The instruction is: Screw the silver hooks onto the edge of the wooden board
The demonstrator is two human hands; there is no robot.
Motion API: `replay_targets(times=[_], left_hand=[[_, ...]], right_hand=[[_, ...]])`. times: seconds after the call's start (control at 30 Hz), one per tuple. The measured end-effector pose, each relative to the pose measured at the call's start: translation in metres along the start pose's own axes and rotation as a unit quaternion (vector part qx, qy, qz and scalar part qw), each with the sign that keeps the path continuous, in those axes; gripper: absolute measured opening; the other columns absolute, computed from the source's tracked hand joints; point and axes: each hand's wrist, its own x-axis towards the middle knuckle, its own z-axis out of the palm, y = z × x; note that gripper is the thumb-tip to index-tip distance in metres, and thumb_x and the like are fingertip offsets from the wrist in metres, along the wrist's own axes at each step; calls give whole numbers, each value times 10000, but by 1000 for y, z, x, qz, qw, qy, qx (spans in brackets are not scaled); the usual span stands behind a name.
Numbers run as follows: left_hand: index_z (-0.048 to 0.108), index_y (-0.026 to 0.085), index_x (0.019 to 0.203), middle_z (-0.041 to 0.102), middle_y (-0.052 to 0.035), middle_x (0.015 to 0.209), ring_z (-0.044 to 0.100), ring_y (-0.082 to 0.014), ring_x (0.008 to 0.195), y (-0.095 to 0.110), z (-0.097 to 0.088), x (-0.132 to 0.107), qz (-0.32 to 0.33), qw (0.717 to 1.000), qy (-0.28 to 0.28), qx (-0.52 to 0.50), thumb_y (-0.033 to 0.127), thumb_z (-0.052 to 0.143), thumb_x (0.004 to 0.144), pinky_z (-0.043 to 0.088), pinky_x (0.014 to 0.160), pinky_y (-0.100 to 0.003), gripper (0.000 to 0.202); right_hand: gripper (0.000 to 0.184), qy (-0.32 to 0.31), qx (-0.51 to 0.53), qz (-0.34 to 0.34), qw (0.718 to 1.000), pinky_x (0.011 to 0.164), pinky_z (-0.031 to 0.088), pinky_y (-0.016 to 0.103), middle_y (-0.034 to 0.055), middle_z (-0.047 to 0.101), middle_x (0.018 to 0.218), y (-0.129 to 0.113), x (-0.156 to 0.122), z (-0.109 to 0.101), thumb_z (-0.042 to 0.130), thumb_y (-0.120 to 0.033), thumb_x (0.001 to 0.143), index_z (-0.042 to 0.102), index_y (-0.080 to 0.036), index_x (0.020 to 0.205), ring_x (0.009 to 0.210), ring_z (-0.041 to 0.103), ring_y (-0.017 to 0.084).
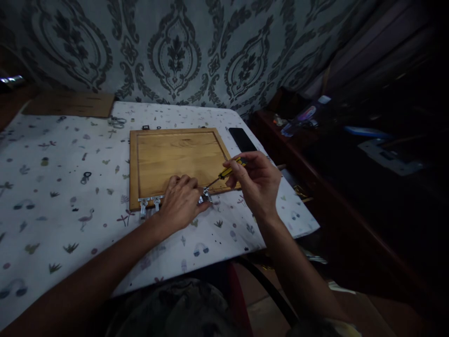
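A yellow-and-black screwdriver (228,170) is held in my right hand (259,180), pinched by the fingers around its handle. Its shaft slants down to the left, and the tip meets a metal hinge (206,193) at the near edge of a wooden cabinet door (182,157). Beside that hinge, my left hand (180,199) lies over the door's near edge with bent fingers, its thumb against the hinge; part of the hinge is hidden. Left of this hand, two more metal hinges (156,202) sit along the same edge, their arms extending past the door.
The door lies flat on a table with a patterned white cloth (101,243). A black phone (242,139) is to its right, scissors (117,122) and cardboard (70,104) at the back left. A plastic bottle (305,116) stands tilted beyond the table's right side.
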Motion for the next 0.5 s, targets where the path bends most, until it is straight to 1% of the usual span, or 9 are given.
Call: replay_targets(times=[0.13, 0.27, 0.43, 0.5], left_hand=[[745, 174, 969, 695, -74, 993, 569, -275, 1062, 0, -1, 0, -3, 1000, -1, -2, 504, 642, 907, 347, 902, -425, 351], [744, 172, 997, 699, -78, 1025, 572, -280, 1078, 0, -3, 0, -8, 1000, -14, -8, 496, 650, 903, 349, 912, -427, 350], [746, 169, 999, 699, -81, 1026, 575, -285, 1085, 1, -2, 1, -9, 1000, -20, -9, 501, 634, 912, 352, 916, -436, 361], [746, 172, 994, 700, -78, 1025, 575, -283, 1083, 1, -1, 1, -10, 1000, -17, -10, 503, 637, 910, 350, 915, -435, 359]], right_hand=[[314, -9, 11, -1, 1000, 410, 469, 187, -40, 686, 742, 1, 0, -1, 763, -465, 817, 598, -218, 919, 429, 588, 60], [321, -25, -14, -8, 1000, 427, 497, 187, -29, 685, 811, 1, 1, -4, 726, -484, 848, 637, -225, 1016, 445, 597, 53], [311, -66, -31, -11, 997, 499, 558, 218, 14, 719, 908, -4, 1, -9, 635, -491, 919, 659, -222, 1073, 511, 653, 74], [300, -67, -33, -10, 997, 478, 549, 217, 13, 721, 913, -6, 0, -9, 650, -484, 910, 658, -223, 1057, 497, 641, 73]])
